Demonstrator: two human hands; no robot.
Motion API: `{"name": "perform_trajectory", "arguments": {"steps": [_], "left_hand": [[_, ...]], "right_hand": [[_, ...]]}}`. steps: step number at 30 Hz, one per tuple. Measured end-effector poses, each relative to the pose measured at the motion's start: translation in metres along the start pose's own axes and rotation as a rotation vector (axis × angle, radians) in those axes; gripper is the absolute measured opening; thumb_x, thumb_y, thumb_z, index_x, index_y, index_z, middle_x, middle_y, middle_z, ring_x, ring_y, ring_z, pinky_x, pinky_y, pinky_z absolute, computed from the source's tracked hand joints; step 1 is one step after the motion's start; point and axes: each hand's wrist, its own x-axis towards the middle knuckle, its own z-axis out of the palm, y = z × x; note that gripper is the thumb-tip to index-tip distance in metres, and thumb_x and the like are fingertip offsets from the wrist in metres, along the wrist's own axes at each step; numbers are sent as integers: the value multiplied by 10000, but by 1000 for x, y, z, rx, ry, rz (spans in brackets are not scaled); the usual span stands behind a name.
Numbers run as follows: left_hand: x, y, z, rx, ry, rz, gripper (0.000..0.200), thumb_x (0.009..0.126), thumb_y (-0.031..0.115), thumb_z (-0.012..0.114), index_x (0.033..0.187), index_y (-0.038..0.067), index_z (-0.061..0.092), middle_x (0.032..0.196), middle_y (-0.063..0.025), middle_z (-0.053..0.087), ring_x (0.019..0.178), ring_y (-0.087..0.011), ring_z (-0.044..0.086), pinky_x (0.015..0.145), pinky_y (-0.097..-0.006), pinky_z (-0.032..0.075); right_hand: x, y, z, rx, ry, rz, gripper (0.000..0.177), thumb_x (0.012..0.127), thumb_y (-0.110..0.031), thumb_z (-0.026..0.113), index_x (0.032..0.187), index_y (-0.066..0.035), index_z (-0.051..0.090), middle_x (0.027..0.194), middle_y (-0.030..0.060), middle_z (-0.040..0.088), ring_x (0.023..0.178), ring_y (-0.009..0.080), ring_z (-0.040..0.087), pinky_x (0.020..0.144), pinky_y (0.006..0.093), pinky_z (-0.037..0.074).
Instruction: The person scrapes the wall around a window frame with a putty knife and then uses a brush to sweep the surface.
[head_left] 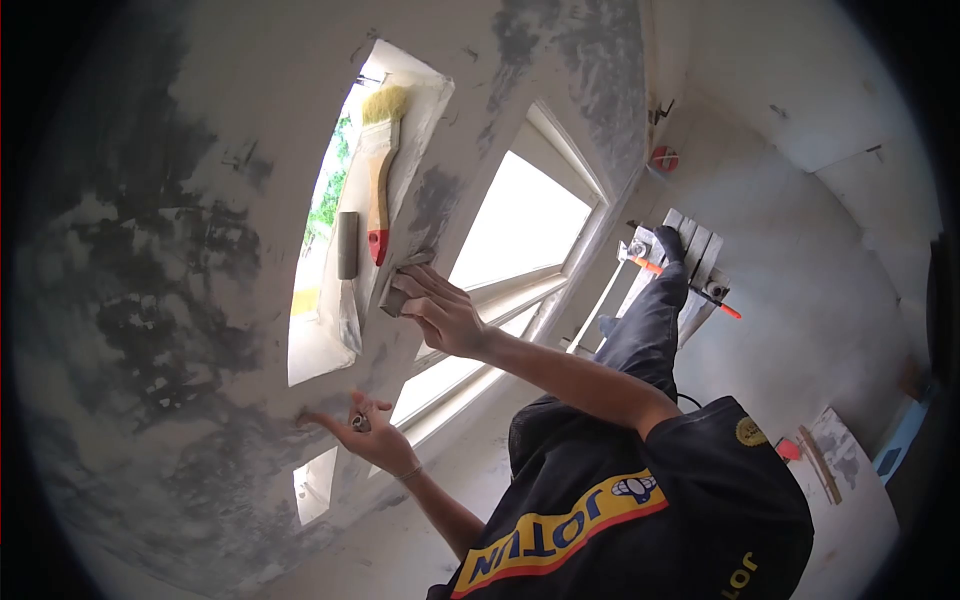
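Observation:
My right hand [447,312] is closed around a grey sanding block [398,291] and holds it against the patchy grey-and-white wall [400,345], close to a narrow window recess. Lower down, my left hand [372,432] has its fingers spread, with one fingertip at the wall; a small ring-like metal thing [360,424] shows at its fingers. A wide paint brush [378,165] with pale bristles and a red-tipped wooden handle lies in the recess [425,92]. Beside it is a grey oblong block [347,245].
A larger framed window [525,220] opens right of the recess. One of my feet [670,243] rests on a slatted platform [706,250] with orange-ended bars. A board [840,450] with a wooden strip [820,465] lies at the lower right, near a blue object [898,440].

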Motion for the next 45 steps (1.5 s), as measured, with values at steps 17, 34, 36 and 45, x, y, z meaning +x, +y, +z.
{"name": "perform_trajectory", "arguments": {"steps": [17,34,36,45], "left_hand": [[-1,-6,-3,96,27,69,750,915,33,522,1516,-47,80,679,-51,607,602,-88,557,724,-237,477],[0,5,-2,208,35,70,705,970,152,543,1506,-56,136,635,-38,582,577,-94,551,605,-231,441],[-1,6,-4,201,23,68,688,963,105,539,1506,-55,147,653,-46,594,586,-99,555,609,-238,443],[0,12,-5,212,-14,62,749,879,-23,490,1511,-59,89,897,-178,682,621,-118,571,711,-262,482]], "right_hand": [[0,9,-5,-140,-48,31,237,777,78,659,917,-57,522,1204,162,611,1230,347,538,1024,470,466],[-29,10,-11,5,-2,274,638,839,-4,634,1414,-22,359,1500,244,320,1402,406,295,1127,472,327],[-7,18,-21,-142,-29,347,761,834,-29,633,1483,-3,236,1503,271,294,1403,433,272,1140,493,292],[-29,0,-12,-165,-166,410,845,811,-118,676,1485,38,191,1528,295,202,1431,472,154,1159,518,223]]}}
